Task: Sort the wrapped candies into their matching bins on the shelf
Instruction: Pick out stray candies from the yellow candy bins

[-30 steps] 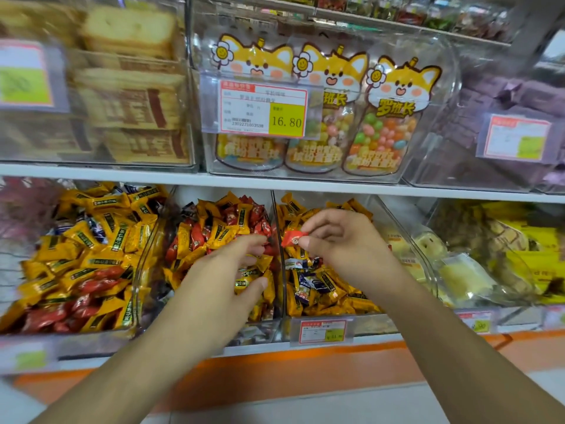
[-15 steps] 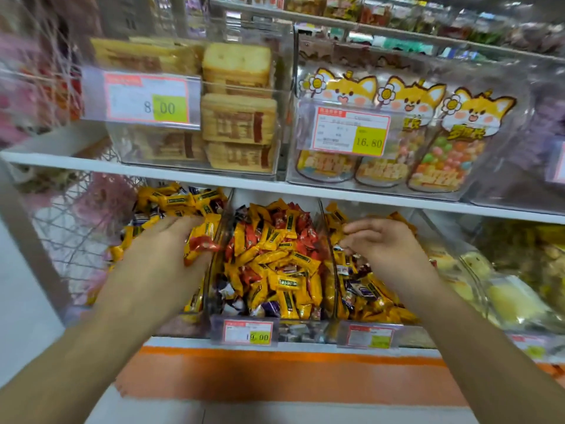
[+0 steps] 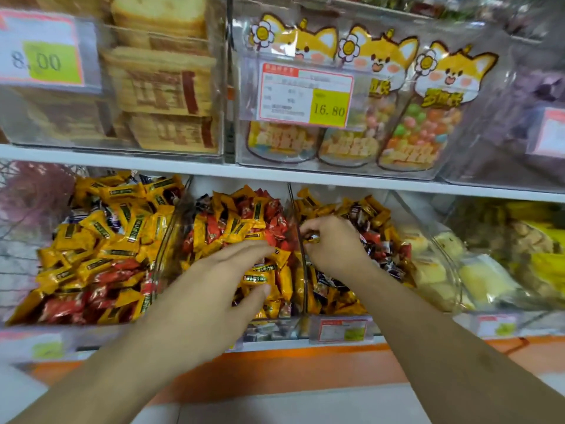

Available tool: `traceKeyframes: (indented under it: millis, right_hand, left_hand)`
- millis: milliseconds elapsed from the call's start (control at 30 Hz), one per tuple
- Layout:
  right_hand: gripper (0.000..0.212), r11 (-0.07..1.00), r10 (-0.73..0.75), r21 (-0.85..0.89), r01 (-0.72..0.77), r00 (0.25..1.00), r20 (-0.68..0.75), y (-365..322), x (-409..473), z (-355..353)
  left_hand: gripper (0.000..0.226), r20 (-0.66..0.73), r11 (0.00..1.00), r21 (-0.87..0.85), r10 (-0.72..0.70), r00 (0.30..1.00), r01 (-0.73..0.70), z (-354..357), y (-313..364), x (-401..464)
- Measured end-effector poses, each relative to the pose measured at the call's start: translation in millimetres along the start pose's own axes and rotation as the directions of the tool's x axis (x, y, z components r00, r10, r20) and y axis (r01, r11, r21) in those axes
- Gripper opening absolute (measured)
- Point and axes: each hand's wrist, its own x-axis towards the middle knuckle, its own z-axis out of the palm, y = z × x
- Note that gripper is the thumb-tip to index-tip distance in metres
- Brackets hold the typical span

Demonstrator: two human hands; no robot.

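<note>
Three clear bins of wrapped candies stand side by side on the lower shelf: a left bin of mostly yellow and some red ones, a middle bin of mixed yellow and red, and a right bin of yellow and dark ones. My left hand hovers over the front of the middle bin with fingers spread and straight, holding nothing. My right hand is in the right bin near its left wall and pinches a small yellow candy between thumb and fingers.
A white shelf board runs just above the bins. Above it stand clear boxes of cake slices and fox-printed candy bags. Bagged yellow pastries fill the bin to the right. Price tags hang along the front edge.
My left hand has left the left bin, where it held a red candy, and now sits open over the middle bin. My right hand stays in the right bin, now pinching a yellow candy.
</note>
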Motion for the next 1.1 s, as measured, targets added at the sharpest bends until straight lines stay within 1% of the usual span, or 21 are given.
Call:
traceKeyframes:
  millis: [67, 100, 233, 300, 400, 467, 533, 567, 633, 700, 733, 767, 800, 867, 900, 933, 967, 1033, 1100]
  right_hand:
    - [0.007, 0.999, -0.023, 0.041, 0.025, 0.999, -0.044, 4.1, -0.2, 2.1]
    - [0.007, 0.997, -0.019, 0.075, 0.023, 0.998, -0.062, 5.6, -1.1, -0.1]
    - [0.011, 0.973, 0.021, 0.23, 0.014, 0.989, -0.148, 11.2, -11.3, -22.3]
    - [0.013, 0.944, 0.074, 0.328, -0.021, 0.986, -0.152, 7.5, -24.2, -38.9]
    - [0.01, 0.855, 0.097, 0.517, -0.04, 0.992, -0.083, -14.3, -51.9, -58.0]
    - [0.007, 0.791, 0.042, 0.61, -0.035, 0.999, 0.004, -38.5, -70.0, -61.7]
    - [0.006, 0.759, -0.021, 0.65, -0.036, 0.997, 0.079, -61.8, -83.3, -57.9]
    - [0.007, 0.752, -0.034, 0.658, -0.043, 0.994, 0.104, -69.7, -87.5, -54.7]
    - [0.011, 0.746, -0.037, 0.663, -0.06, 0.991, 0.131, -78.6, -91.1, -50.4]
    - [0.014, 0.749, -0.019, 0.658, -0.077, 0.99, 0.136, -81.5, -90.8, -50.6]
    - [0.016, 0.753, -0.002, 0.652, -0.089, 0.991, 0.137, -82.1, -90.0, -51.2]
    - [0.017, 0.755, 0.017, 0.647, -0.103, 0.99, 0.139, -81.8, -89.5, -52.5]
    - [0.017, 0.759, 0.036, 0.64, -0.119, 0.989, 0.141, -80.3, -88.9, -52.8]
    - [0.015, 0.792, 0.057, 0.597, -0.131, 0.988, 0.141, -74.7, -89.4, -54.5]
    - [0.012, 0.818, 0.049, 0.563, -0.119, 0.989, 0.138, -69.1, -89.9, -55.6]
    - [0.011, 0.839, 0.04, 0.533, -0.106, 0.99, 0.133, -62.9, -90.0, -55.4]
    - [0.01, 0.857, 0.04, 0.507, -0.095, 0.992, 0.118, -53.1, -90.9, -57.2]
    - [0.012, 0.877, 0.058, 0.474, -0.077, 0.997, 0.054, -28.2, -93.1, -62.9]
    - [0.016, 0.919, 0.111, 0.384, -0.086, 0.993, -0.044, 1.4, -94.8, -71.6]
  left_hand:
    - [0.051, 0.004, 1.0, -0.003, -0.003, 1.0, 0.003, 3.4, -0.8, 1.7]
    - [0.048, 0.001, 1.0, -0.003, -0.012, 1.0, 0.012, 3.5, -0.1, 2.2]
    - [0.035, -0.044, 0.996, -0.039, -0.078, 0.996, 0.076, 2.0, 5.8, 3.2]
    - [0.029, -0.071, 0.991, -0.069, -0.115, 0.991, 0.11, 1.0, 10.2, 3.8]
    - [0.032, -0.082, 0.978, -0.164, -0.148, 0.986, 0.133, -1.0, 19.1, 3.8]
    - [0.039, -0.057, 0.946, -0.286, -0.176, 0.983, 0.153, -4.5, 24.5, 1.5]
    - [0.035, -0.013, 0.892, -0.408, -0.219, 0.976, 0.195, -13.4, 30.0, -3.6]
    - [0.027, 0.01, 0.872, -0.438, -0.239, 0.971, 0.219, -19.4, 31.0, -6.1]
    - [0.011, 0.015, 0.859, -0.435, -0.291, 0.957, 0.268, -33.2, 25.1, -12.1]
    - [0.004, -0.06, 0.876, -0.354, -0.371, 0.927, 0.328, -49.0, 6.9, -21.5]
    - [0.004, -0.123, 0.89, -0.271, -0.409, 0.904, 0.365, -57.5, -4.0, -26.5]
    - [0.01, -0.189, 0.898, -0.185, -0.432, 0.882, 0.4, -65.5, -13.8, -31.3]
    - [0.021, -0.23, 0.89, -0.087, -0.456, 0.86, 0.448, -72.4, -21.2, -35.6]
    - [0.052, -0.236, 0.842, 0.061, -0.509, 0.828, 0.536, -82.3, -29.1, -40.4]
    - [0.063, -0.223, 0.83, 0.085, -0.523, 0.823, 0.551, -83.7, -30.2, -41.1]
    - [0.069, -0.201, 0.83, 0.09, -0.526, 0.826, 0.551, -85.2, -27.8, -41.8]
    - [0.07, -0.186, 0.849, 0.076, -0.503, 0.844, 0.523, -83.4, -23.3, -40.0]
    - [0.065, -0.147, 0.905, 0.057, -0.409, 0.9, 0.421, -76.7, -9.0, -33.6]
    - [0.058, -0.117, 0.953, 0.007, -0.299, 0.947, 0.302, -61.7, 8.8, -23.1]
